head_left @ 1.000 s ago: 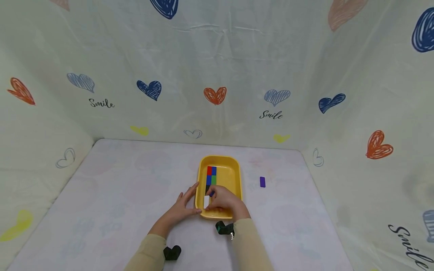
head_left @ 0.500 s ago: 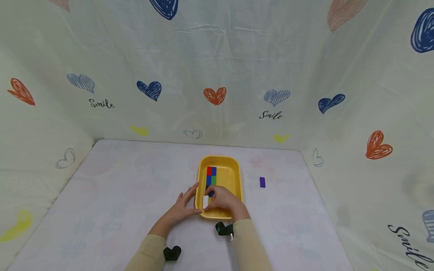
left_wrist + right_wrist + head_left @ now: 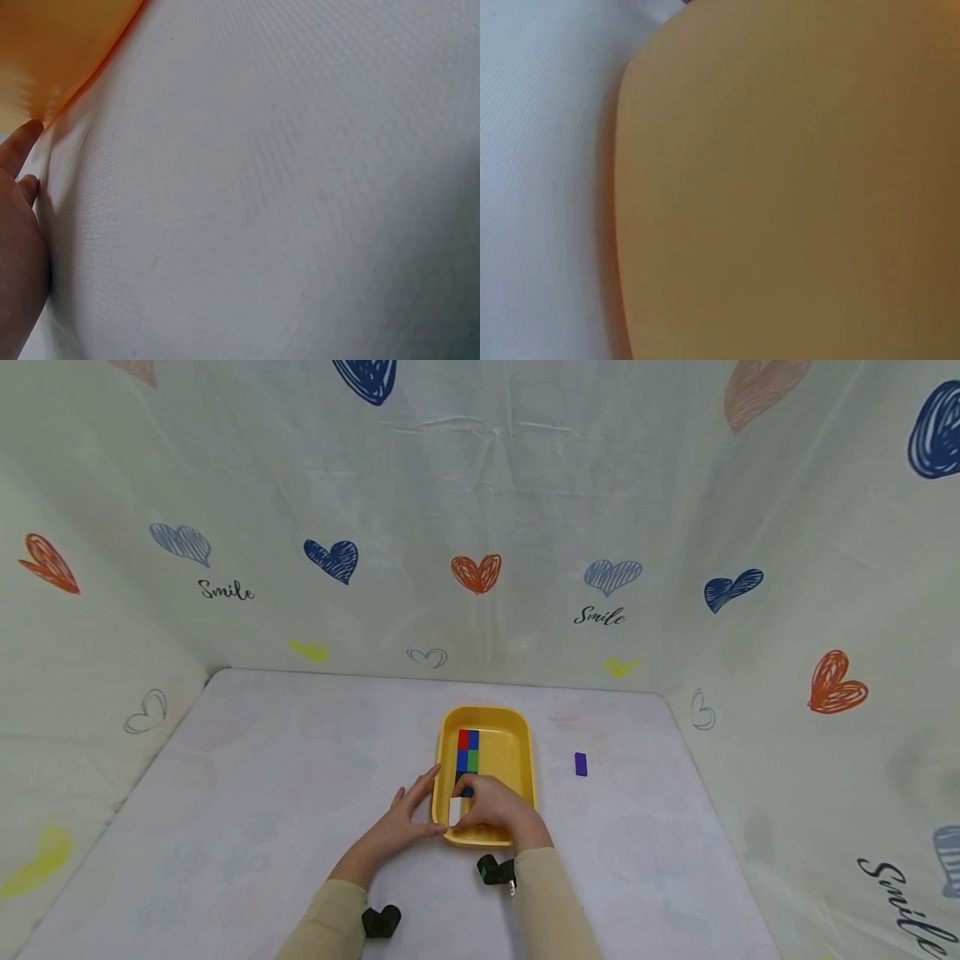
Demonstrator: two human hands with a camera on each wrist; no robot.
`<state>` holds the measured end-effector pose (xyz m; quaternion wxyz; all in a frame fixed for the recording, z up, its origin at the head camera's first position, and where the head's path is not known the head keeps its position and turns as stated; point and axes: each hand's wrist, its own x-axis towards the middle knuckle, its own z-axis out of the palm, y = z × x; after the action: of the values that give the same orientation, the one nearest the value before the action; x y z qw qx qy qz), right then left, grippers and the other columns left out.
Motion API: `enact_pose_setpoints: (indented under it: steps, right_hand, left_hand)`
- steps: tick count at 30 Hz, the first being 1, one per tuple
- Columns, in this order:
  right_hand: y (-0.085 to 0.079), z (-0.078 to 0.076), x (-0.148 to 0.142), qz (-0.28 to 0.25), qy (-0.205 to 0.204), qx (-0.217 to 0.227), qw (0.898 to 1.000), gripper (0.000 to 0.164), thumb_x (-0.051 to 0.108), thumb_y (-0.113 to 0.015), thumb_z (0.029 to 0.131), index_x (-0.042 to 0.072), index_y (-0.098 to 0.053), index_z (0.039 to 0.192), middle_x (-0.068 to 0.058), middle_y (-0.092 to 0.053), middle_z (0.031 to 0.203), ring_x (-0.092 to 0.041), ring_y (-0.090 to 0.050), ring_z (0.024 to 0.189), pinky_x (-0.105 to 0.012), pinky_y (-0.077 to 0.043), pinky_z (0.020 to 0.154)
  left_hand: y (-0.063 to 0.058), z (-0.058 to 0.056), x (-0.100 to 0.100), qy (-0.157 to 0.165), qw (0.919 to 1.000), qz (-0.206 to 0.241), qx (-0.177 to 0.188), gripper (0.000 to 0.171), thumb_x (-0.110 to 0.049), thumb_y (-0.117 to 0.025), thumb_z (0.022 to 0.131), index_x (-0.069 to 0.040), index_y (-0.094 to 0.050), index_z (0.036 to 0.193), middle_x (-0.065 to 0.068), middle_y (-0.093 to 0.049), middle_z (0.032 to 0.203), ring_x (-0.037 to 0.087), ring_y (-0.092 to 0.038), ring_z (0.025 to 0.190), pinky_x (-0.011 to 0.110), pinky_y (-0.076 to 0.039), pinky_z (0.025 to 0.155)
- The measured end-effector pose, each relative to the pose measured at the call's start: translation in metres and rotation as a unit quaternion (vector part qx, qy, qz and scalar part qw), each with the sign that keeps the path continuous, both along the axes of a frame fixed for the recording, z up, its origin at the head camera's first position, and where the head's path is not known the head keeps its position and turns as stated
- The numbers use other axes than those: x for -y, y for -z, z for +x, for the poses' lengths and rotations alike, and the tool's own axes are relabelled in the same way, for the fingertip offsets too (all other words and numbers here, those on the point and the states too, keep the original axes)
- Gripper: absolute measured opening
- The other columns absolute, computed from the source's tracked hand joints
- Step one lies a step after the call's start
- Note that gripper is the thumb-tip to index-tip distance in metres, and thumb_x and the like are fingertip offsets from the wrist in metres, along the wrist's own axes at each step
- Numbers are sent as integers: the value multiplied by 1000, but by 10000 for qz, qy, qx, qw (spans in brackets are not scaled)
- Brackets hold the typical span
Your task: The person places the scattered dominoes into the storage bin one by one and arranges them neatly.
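In the head view, a yellow tray (image 3: pixel 513 747) stands on the table, with colored rectangular blocks (image 3: pixel 467 751) laid in two columns along its left side. Red, blue and green ones show at the far end, dark ones nearer. At the near left of the tray, my right hand (image 3: pixel 495 806) pinches a white block (image 3: pixel 455 811) lengthwise between thumb and index finger. My left hand (image 3: pixel 401 820) touches the tray's left side, thumb and fingers spread. Its fingertip meets the tray's outer wall (image 3: pixel 60 52) in the left wrist view. The right wrist view shows just the tray wall (image 3: pixel 780 187) and cloth.
A purple block (image 3: pixel 581 764) lies alone on the white-covered table (image 3: pixel 637 860), right of the tray. Behind and at both sides hangs a pale cloth (image 3: pixel 525 485) printed with hearts. Dark wrist camera mounts (image 3: pixel 381 921) sit by both sleeves.
The white block has shifted slightly left and then a little toward the near end of the tray, together with my right fingertips. My left hand stays in place on the tray.
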<state>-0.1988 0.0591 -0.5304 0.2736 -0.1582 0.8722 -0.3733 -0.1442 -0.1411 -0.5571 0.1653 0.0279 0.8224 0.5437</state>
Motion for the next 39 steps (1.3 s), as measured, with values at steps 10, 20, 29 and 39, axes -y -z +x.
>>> enact_pose_setpoints:
  steps: [10,20,29,39]
  right_hand:
    - [2,1,0,162,-300,-422,9985,45,21,-91,68,16,-63,103,5,-60,81,-14,-52,72,-25,-47,65]
    - [1,3,-1,184,-378,-445,9981,39,17,-88,72,18,-66,104,6,-60,81,-15,-52,67,-25,-47,63]
    - [1,4,3,150,-476,-456,9977,32,15,-87,73,20,-66,96,2,-51,64,-16,-50,54,-24,-45,54]
    - [6,3,2,90,-628,-597,9962,27,16,-86,73,18,-67,92,3,-54,62,-13,-50,57,-24,-44,55]
  left_hand:
    - [1,0,0,50,9999,5,-92,96,-37,-81,78,-38,-23,155,2,-37,154,32,0,148,61,8,113]
    - [1,0,0,71,9999,-21,-75,96,-37,-81,79,-39,-23,155,0,-36,155,31,0,148,62,7,113]
    - [-1,0,1,82,9999,-35,-97,96,-37,-80,79,-37,-22,155,2,-37,154,32,1,148,62,7,113]
    - [1,-1,0,138,9998,-8,-166,95,-38,-80,79,-35,-23,155,7,-36,154,33,0,148,60,8,113]
